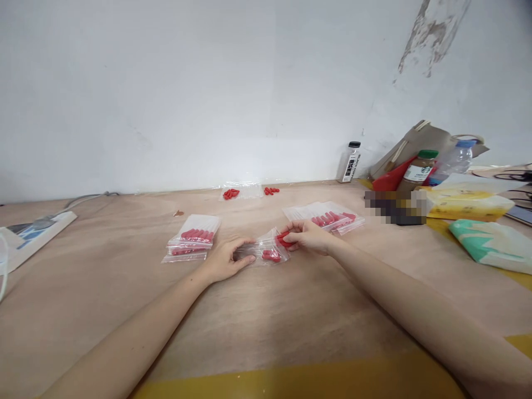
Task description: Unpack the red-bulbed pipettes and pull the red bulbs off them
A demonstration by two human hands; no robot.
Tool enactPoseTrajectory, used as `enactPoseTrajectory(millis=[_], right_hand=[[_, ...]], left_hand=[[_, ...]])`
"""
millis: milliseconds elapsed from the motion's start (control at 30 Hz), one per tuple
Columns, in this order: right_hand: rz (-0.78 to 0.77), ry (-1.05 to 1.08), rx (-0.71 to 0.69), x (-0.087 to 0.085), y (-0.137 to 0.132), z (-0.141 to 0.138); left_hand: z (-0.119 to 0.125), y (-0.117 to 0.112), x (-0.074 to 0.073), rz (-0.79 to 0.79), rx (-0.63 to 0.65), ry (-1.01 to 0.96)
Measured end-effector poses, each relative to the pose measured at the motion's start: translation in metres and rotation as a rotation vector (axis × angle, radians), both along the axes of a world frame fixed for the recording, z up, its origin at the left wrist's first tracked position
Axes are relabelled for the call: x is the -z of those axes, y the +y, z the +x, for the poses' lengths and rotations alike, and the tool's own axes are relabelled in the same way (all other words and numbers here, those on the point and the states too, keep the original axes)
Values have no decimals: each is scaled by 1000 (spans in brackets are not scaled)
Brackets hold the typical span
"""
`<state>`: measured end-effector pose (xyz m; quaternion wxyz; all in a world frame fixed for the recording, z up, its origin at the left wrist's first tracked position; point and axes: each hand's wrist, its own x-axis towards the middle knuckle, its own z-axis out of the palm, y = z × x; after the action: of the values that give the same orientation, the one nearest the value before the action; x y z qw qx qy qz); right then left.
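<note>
Yellow band [291,382]: recorded along the bottom of the frame, at the near edge of the tan table [266,321]. Two bare forearms were seen reaching over it from the lower corners.

Left hand [224,259], centre of frame: fingers were drawn nearly closed, thumb under and fingertips over, pinched on the left end of the clear zip bag [260,252].

Clear zip bag: laid on the table between both hands, just right of centre; a few red pieces were noted inside it.

Right hand [310,235]: fingers were curled shut around a small clutch of red capsules [283,239], held against the bag's right end. Whether the bag's mouth was open could not be told.

Stack of filled bags [194,237]: placed just left of the left hand, not touched.

Spread of bags [328,217]: set just behind the right hand.

Loose red pieces [230,193]: left on a plastic sheet near the wall, upper centre.

Black-capped bottle [349,162]: stood upright against the wall, right of centre.

Tissue packs [469,204]: laid at the right edge, well apart from the hands.
</note>
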<state>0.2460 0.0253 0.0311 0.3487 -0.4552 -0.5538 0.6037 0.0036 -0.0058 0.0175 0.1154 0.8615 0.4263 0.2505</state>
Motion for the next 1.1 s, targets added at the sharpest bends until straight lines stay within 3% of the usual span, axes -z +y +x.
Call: enactPoseTrajectory(millis=[267, 400, 567, 700, 900, 1100], right_hand=[[-24, -61, 108, -41, 13, 55], [166, -115, 249, -51, 18, 68], [739, -394, 304, -29, 19, 47], [1135, -820, 148, -2, 13, 24], [1258, -1241, -126, 14, 3, 9], [1314, -1301, -164, 18, 2, 5]], left_hand=[[-5, -1, -5, 13, 26, -14], [-9, 0, -4, 14, -52, -8], [-9, 0, -3, 4, -58, -6], [-9, 0, -2, 23, -50, 1], [-9, 0, -3, 45, -29, 17], [-8, 0, -3, 78, -1, 22]])
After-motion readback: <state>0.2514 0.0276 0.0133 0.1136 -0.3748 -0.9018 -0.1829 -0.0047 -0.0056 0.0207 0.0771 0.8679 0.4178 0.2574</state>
